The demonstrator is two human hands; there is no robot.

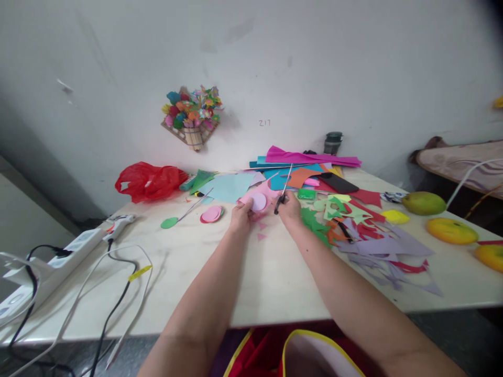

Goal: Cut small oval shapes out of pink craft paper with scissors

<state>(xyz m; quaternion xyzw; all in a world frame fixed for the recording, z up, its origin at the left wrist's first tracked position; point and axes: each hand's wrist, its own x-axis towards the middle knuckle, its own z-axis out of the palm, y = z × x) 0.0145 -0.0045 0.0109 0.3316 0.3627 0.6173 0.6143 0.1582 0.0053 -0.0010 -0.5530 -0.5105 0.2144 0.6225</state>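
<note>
My left hand [243, 213] pinches a sheet of pink paper [268, 195] together with a pale lilac paper circle [258, 202] lying on top of it. In my right hand [290, 206] is a pair of scissors [281, 199], with dark handles and blades pointing up and away from me. The blades look close to the pink sheet's right edge; whether they touch it I cannot tell. Small pink scraps [261, 237] lie on the table just below the hands. To the left sits a small stack of cut circles [211, 214], pink on top.
Coloured paper scraps [377, 246] spread over the right side, near several mangoes [451, 231]. Paper sheets [231, 187] and a black phone [338, 183] lie behind. Leftward are a green circle [169, 223], a red plastic bag [148, 180] and a power strip [51, 267] with cables.
</note>
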